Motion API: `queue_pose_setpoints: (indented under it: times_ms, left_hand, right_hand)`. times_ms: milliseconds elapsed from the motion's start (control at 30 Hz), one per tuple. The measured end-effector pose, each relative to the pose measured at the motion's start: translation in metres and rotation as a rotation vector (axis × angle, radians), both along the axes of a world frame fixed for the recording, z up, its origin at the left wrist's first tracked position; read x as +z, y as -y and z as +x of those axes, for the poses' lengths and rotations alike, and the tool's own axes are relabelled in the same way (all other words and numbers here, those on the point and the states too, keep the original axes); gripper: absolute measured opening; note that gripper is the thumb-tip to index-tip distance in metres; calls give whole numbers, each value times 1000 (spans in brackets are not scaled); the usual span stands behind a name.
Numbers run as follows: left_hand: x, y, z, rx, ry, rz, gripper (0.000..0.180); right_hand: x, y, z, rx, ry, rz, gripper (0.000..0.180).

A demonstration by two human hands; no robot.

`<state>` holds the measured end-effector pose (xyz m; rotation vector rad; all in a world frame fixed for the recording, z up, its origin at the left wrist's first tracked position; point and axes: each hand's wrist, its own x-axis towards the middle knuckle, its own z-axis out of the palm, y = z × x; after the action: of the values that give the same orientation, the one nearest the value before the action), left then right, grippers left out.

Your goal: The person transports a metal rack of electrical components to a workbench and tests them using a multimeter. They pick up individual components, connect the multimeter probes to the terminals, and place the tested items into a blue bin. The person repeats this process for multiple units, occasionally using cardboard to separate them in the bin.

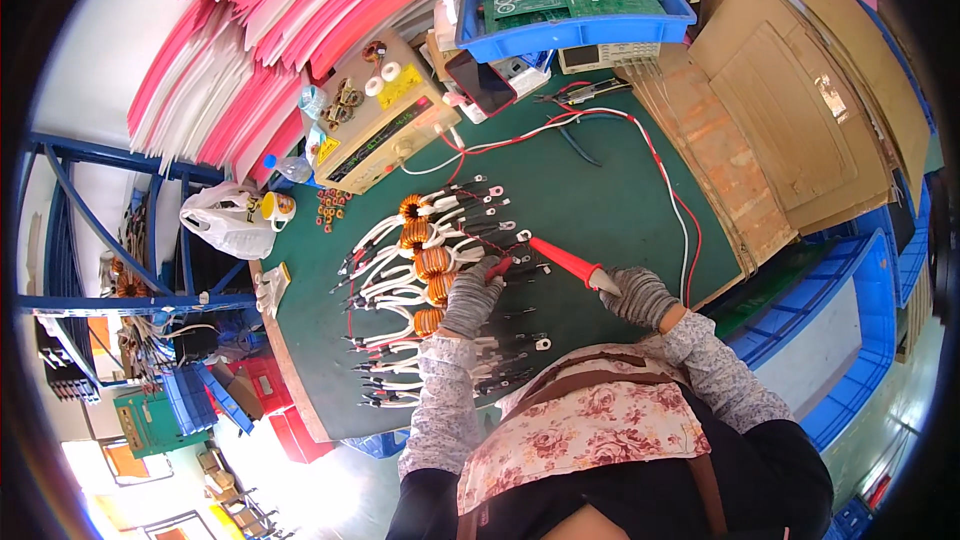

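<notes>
My left hand (470,298), in a grey glove, is closed beside the row of copper-wound ring coils (433,262). A small red piece (499,268), apparently a test clip, is pinched in its fingers. My right hand (641,297), also gloved, is closed on the pale end of a long red tapered test clip (562,258). The clip's far tip meets a metal ring lug (523,236) on one of the coil leads. Thick white leads (375,292) with dark ends and lugs fan out from the coils on both sides.
A beige bench meter (385,135) stands behind the coils, with small rings on top. Red and white cables (640,130) loop across the green mat (600,200). A blue tray of circuit boards (580,37) is at the back; cardboard (800,90) and a blue crate (840,340) lie right.
</notes>
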<state>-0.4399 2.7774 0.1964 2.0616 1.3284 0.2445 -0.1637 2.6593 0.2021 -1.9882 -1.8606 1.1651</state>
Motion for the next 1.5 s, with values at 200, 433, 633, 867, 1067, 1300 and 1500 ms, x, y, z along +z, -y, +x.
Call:
queue_pose_setpoints:
  times_ms: [200,433,633,867,1067,1300,1500]
  left_hand:
    - [4,-1,2,-26,-50,-16,35]
    - [12,-13,-4,34,107,-68,33]
    - [14,-43,3,259,248,-210,35]
    - [-27,-69,-8,107,91,-47,36]
    - [-1,-70,11,123,41,-128,36]
    - [-16,-72,0,67,107,-16,34]
    - [-2,-73,6,83,40,-89,36]
  right_hand:
    - [-2,2,-1,12,2,-3,28]
    - [5,9,-6,-86,-38,94,29]
    - [16,4,-10,-105,-99,170,30]
    - [6,12,-17,-43,-65,98,30]
    - [13,7,-14,-125,-101,111,32]
    - [15,2,-13,-82,-110,104,33]
    - [9,1,-11,-103,-134,151,36]
